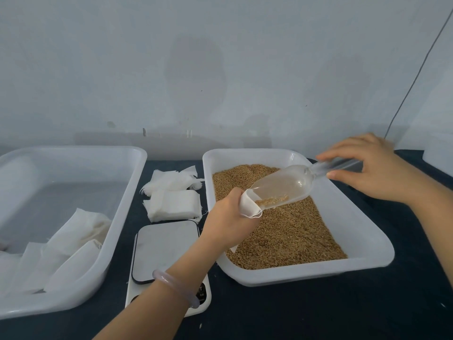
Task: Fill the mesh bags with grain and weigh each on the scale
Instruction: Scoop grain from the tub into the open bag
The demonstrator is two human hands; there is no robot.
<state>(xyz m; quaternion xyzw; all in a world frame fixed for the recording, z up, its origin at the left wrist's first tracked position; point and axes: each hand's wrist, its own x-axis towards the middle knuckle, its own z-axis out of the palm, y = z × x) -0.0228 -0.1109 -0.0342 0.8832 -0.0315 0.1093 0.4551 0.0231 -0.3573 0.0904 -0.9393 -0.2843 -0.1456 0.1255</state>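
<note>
While the left hand (226,217) grips a small white mesh bag (250,204) open, the right hand (367,165) holds a clear plastic scoop (282,186) tilted into it; brown grain (289,231) fills the white plastic tray (367,241) below.

Your left hand (228,222) grips a small white mesh bag (248,204) at its open mouth, above the golden-brown grain (289,231) in the white tray (367,229). The clear scoop (284,185) in your right hand (372,168) tilts down into that opening with a few grains at its lip. The flat scale (164,249) sits just left of the tray, with folded empty bags (174,204) stacked behind it.
</note>
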